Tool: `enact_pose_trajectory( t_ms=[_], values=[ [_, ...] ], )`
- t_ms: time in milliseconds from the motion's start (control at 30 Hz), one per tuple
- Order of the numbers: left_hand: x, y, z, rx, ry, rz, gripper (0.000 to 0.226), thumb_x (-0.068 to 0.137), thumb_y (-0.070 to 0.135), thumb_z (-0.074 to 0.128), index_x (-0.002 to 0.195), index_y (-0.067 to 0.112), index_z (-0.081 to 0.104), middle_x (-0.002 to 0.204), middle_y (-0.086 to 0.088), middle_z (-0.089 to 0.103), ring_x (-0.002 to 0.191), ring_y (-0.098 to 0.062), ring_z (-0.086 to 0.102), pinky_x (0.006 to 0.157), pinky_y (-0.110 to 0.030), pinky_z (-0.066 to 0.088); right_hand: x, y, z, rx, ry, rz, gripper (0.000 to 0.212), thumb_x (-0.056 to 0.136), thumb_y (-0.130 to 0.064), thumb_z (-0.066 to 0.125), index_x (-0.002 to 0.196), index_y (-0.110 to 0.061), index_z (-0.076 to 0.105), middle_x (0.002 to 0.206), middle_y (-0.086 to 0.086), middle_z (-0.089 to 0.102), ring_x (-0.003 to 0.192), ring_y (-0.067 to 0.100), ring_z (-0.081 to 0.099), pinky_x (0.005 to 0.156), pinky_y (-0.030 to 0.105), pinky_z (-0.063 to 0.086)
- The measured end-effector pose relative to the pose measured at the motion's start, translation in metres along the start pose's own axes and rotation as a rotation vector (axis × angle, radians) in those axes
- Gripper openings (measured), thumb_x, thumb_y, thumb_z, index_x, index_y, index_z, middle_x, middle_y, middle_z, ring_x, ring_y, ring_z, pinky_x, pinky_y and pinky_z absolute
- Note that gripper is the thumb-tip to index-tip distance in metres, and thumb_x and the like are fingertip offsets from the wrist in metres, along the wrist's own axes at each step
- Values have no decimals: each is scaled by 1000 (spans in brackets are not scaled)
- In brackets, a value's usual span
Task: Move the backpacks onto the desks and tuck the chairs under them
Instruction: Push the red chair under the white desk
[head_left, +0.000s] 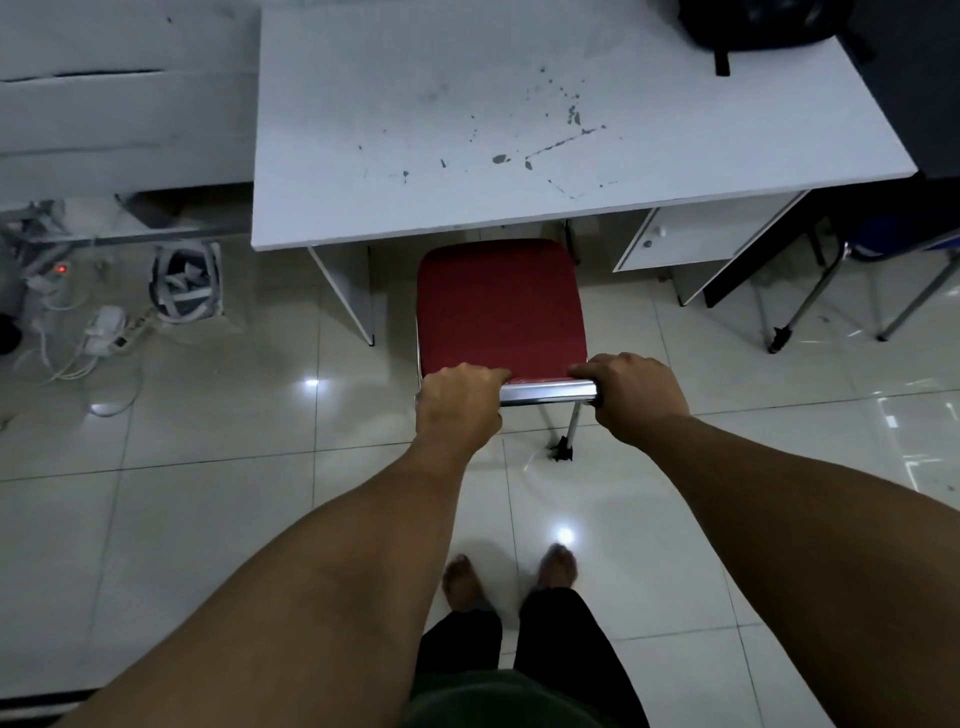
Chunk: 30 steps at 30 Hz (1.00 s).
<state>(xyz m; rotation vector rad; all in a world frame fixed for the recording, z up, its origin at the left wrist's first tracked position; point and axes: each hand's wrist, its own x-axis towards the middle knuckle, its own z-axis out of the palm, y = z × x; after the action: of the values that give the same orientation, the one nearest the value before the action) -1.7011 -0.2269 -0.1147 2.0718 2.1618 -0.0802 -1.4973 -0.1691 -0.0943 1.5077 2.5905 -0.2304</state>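
A red-cushioned chair (500, 306) with a chrome frame stands in front of a white desk (467, 119), its far edge just under the desk's front edge. My left hand (457, 405) grips the left end of the chair's chrome back rail. My right hand (631, 397) grips the right end of the same rail. A black backpack (753, 23) lies on the desk's far right corner, partly cut off by the frame's top.
A white drawer unit (696, 234) hangs under the desk's right side. Another chair's chrome legs (810, 296) stand at the right. Power strips and cables (98, 332) and a headset (184, 283) lie on the tiled floor at the left. My bare feet are below.
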Motion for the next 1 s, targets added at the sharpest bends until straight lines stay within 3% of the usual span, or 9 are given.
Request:
enact_pose_trajectory(
  t_ms=[400, 667, 1000],
  values=[
    [65, -8, -6, 1, 68, -59, 44, 73, 26, 75, 115, 40, 68, 81, 7, 72, 71, -19, 68, 64, -32, 55, 69, 25, -14, 15, 0, -53, 53, 82, -12, 69, 129, -35, 62, 113, -6, 70, 96, 21, 66, 78, 35, 52],
    [123, -17, -14, -23, 114, -133, 44, 59, 27, 89, 99, 40, 75, 64, 11, 68, 56, -15, 63, 55, -25, 48, 134, 47, -25, 21, -11, -113, 53, 82, -14, 69, 130, -35, 61, 109, -6, 70, 93, 21, 65, 75, 33, 50],
    [184, -36, -24, -65, 39, -149, 34, 75, 37, 77, 108, 42, 70, 80, 11, 72, 69, -15, 64, 60, -25, 45, 197, 64, -36, -4, -5, -165, 47, 79, -14, 69, 120, -36, 66, 97, -6, 70, 79, 21, 65, 59, 27, 40]
  ],
)
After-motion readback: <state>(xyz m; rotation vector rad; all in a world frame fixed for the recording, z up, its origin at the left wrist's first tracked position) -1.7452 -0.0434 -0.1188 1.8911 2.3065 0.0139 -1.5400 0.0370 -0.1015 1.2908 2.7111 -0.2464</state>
